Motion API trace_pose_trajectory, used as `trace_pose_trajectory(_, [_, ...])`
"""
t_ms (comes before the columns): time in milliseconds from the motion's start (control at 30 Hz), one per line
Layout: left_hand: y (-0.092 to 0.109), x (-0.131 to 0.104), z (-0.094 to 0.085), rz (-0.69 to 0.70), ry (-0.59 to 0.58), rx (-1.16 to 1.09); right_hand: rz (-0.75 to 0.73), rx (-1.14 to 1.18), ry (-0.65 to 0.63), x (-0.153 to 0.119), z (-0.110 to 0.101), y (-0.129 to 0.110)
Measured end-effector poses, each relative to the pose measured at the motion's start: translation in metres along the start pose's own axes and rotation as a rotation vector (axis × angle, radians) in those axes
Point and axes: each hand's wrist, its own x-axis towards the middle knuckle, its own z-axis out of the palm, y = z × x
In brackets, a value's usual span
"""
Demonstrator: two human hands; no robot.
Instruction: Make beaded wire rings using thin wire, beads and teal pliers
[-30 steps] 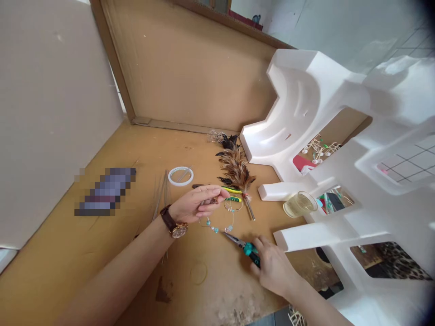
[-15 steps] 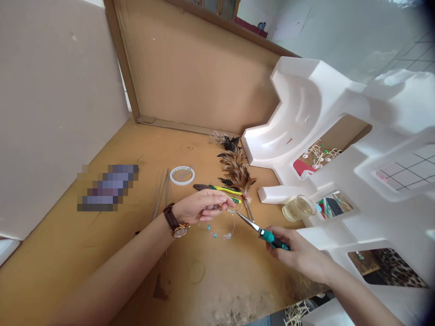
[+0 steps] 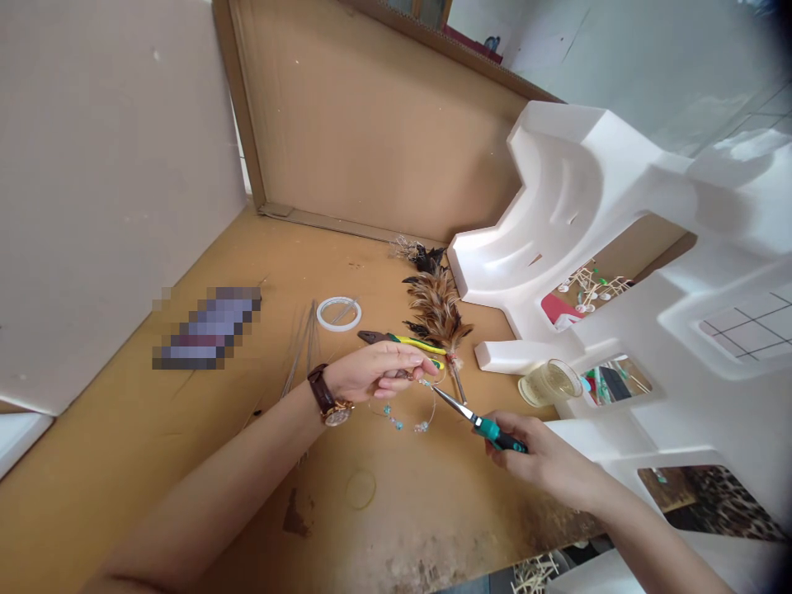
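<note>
The left hand (image 3: 387, 371) pinches a beaded wire (image 3: 399, 426), its fingers closed on the upper part (something small and brown shows between them too). The wire's loop, with blue and pale pink beads, hangs below that hand, nearer the person than the feather duster (image 3: 433, 301). The right hand (image 3: 538, 454), to the right of the duster and nearer the person, has its fingers wrapped around the handles of the teal pliers (image 3: 486, 427). The pliers' tips point up and left to the beads by the left fingers (whether they touch, I cannot tell).

Just left of the duster's handle, partly hidden by the left hand, lie the yellow pliers (image 3: 417, 343). Farther left of the duster are a white ring (image 3: 339, 328), then some thin wires (image 3: 306, 338) and, well apart, a pixelated object (image 3: 207, 330) (too blurred to name). A glass of pale yellow liquid (image 3: 539, 388) stands to the duster's right, beside a white frame (image 3: 507, 356). The duster lies on the worktop (image 3: 247, 503); a cardboard panel (image 3: 384, 140) stands behind it. A watch (image 3: 337, 414) with a brown strap circles the left wrist.
</note>
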Motion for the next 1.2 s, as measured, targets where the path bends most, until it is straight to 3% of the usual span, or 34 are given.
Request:
trace_pose_trajectory(700, [-0.0003,0.0017,-0.0035,-0.016,0.023,0.007,0.039,0.121,-0.019,0.0044,0.0062,0.0046])
trace_pose_trajectory(1200, [-0.0004,0.0017,-0.0031,-0.032,0.036,-0.001,0.014,0.085,-0.015,0.0048,0.0059,0.0033])
